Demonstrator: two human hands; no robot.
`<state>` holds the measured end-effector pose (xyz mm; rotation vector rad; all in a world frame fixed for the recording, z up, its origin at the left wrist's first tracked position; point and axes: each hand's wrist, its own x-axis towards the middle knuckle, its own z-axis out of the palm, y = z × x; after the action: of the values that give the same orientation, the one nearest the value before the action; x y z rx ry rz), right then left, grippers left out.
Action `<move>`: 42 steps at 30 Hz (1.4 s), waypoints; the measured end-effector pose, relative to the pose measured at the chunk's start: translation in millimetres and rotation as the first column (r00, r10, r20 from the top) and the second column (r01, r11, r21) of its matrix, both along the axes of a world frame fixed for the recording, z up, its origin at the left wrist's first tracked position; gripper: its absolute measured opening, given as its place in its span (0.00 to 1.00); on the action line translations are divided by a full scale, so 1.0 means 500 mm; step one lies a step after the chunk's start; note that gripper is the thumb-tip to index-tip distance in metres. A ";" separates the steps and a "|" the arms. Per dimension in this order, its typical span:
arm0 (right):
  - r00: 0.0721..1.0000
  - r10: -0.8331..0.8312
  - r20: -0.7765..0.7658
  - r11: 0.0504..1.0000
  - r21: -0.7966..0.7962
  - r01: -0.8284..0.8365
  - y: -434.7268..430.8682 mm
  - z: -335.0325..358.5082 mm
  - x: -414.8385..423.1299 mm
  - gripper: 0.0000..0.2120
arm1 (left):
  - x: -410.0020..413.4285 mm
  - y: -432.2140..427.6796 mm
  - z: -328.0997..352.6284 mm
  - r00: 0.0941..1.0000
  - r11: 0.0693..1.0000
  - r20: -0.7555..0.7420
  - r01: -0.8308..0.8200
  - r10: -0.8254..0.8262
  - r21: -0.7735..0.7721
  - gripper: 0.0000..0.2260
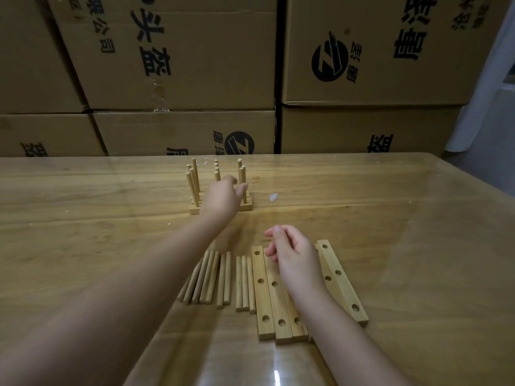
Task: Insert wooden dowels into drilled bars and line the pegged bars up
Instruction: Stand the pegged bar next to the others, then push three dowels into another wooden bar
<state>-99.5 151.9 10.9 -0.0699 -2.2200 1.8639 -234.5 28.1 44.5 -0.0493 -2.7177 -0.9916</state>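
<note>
Several pegged bars (195, 209) stand in a row at the far middle of the table, each with upright dowels (192, 188). My left hand (221, 197) reaches over the front of that row, fingers relaxed beside a right-hand dowel, gripping nothing that I can see. Near me lie several loose dowels (220, 278) side by side. To their right lie several drilled bars (262, 296) with empty holes. My right hand (292, 250) hovers over those bars with loosely curled fingers and holds nothing.
The wooden table (404, 232) has a glossy cover and its right edge runs diagonally at the far right. Stacked cardboard boxes (181, 65) form a wall just behind the table. A small white speck (274, 196) lies right of the pegged bars.
</note>
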 end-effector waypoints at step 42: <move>0.895 -0.169 -0.413 0.981 -0.162 0.110 -0.021 0.031 0.073 0.21 | 0.293 -0.066 -0.091 0.947 0.854 -0.177 0.317 -0.266 0.412 0.15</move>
<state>-63.1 141.3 26.6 0.1385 -1.7476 1.7480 -88.0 -4.8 -0.8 -0.4355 -2.3623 -1.6107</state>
